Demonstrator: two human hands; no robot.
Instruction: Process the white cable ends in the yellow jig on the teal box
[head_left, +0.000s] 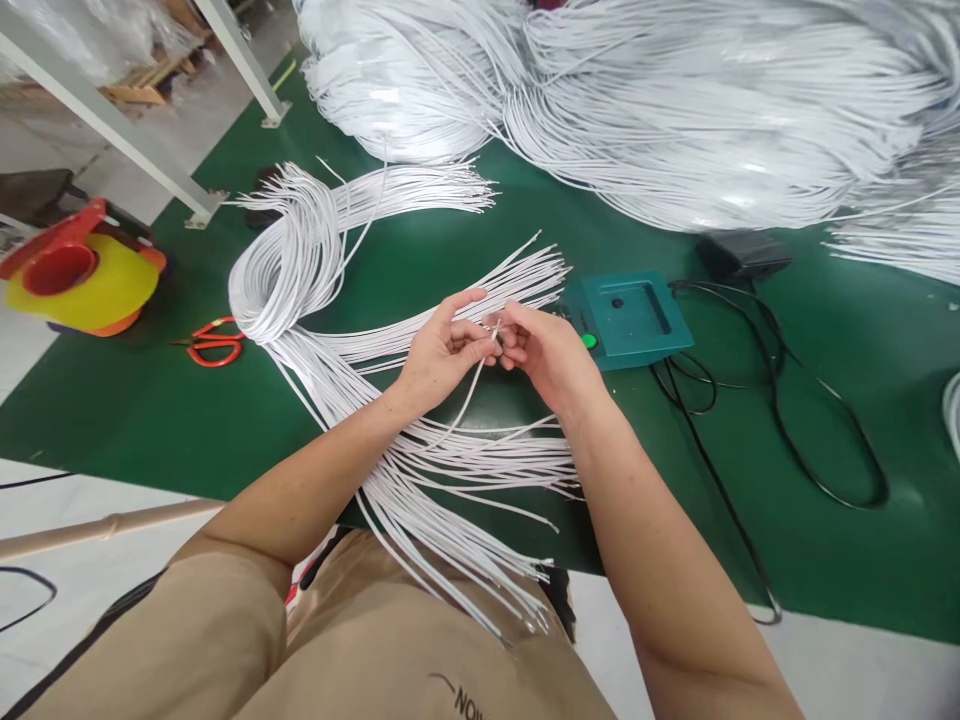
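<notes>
Left hand (446, 350): grip pinching one white wire (472, 389) near its end
Right hand (553, 352): fingers bunched at wire's tip; grip closed or not, cannot tell
Wire location: between both hands, above green worktop (919, 530)

A thin white cable (470, 397) is held raised near its end; from there it descends in a slight curve toward loose white cables (502, 455).
</notes>
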